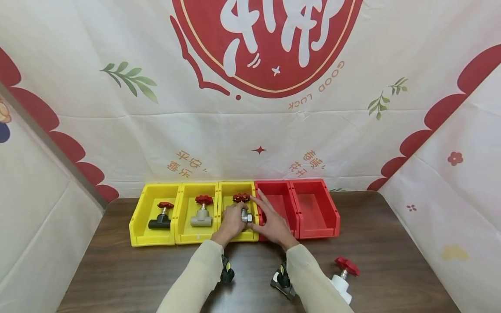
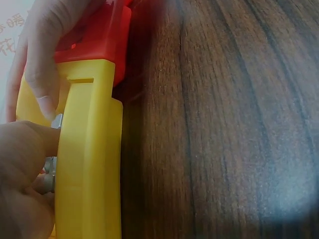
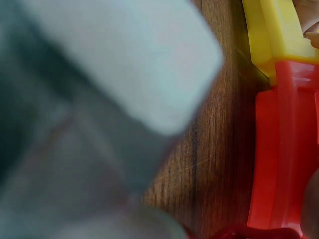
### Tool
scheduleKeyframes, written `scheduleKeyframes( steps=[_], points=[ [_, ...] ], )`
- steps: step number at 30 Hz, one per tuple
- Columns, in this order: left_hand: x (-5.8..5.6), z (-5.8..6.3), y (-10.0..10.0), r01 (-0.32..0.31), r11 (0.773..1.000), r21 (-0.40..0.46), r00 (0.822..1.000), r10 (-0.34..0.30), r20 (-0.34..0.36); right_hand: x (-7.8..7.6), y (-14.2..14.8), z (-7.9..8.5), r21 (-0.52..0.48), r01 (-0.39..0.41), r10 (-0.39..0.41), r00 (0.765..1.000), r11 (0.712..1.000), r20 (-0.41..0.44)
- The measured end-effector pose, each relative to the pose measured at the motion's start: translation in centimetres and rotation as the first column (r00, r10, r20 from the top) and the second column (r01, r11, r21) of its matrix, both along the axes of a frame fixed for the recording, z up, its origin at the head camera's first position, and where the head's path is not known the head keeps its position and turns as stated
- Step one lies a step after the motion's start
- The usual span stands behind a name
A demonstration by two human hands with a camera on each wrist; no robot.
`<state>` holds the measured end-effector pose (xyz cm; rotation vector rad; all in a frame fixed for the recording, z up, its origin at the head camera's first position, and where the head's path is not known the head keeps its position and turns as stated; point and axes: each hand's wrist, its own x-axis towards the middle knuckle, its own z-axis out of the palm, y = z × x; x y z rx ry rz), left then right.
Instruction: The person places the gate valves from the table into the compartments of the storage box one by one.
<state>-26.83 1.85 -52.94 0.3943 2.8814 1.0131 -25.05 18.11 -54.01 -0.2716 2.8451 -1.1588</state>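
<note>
1. Backdrop (image 1: 219, 134) reads "GOOD LUCK", 平安喜乐, 春暖花开; big lettering cropped.
2. Middle bin (image 1: 246, 237) could shift if a wrist bumps its front.
3. Left hand (image 1: 232, 221) clamped on valve (image 1: 245, 214); right hand (image 1: 275, 226) has fingers spread, contact unclear.
4. Valve's inside that bin; might tip if released off-balance, wheel (image 1: 241, 198) probably top-heavy.

Metal valve (image 1: 247, 216) w/ red handwheel (image 1: 241, 198) at its far end, hex end facing R, held in L grip (image 1: 232, 220) within 3rd yellow bin (image 1: 245, 237) from L.
</note>
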Motion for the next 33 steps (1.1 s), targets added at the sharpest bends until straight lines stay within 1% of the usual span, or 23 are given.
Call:
scheduleKeyframes(
  steps=[8,18,22,26,29,33],
  points=[
    [-0.29,0.0,-0.19,-0.008,1.0,0.002,1.0,0.008,-0.009,-0.13,-0.11,0.07,0.01,-0.015,0.015,1.0,1.0,-0.016],
    [-0.18,0.12,-0.16,-0.026,0.999,0.029,1.0,0.026,0.012,-0.09,-0.15,0.3,0.005,-0.018,0.019,1.0,1.0,-0.018],
    [-0.08,0.07,-0.15,-0.025,0.999,0.024,1.0,0.024,0.02,-0.07,-0.08,0.22,0.004,-0.016,0.016,1.0,1.0,-0.018],
    [-0.04,0.0,-0.16,-0.025,0.999,0.033,0.999,0.023,0.048,-0.03,-0.02,0.2,-0.005,-0.012,0.012,1.0,1.0,-0.01],
    [-0.01,-0.11,-0.18,-0.027,0.998,0.058,0.997,0.023,0.074,0.02,0.02,0.22,-0.021,-0.004,0.004,1.0,1.0,0.004],
    [0.19,-0.15,-0.26,-0.029,0.995,0.092,0.996,0.021,0.089,0.08,0.11,0.16,-0.034,-0.003,0.003,1.0,0.999,0.015]
  ],
)
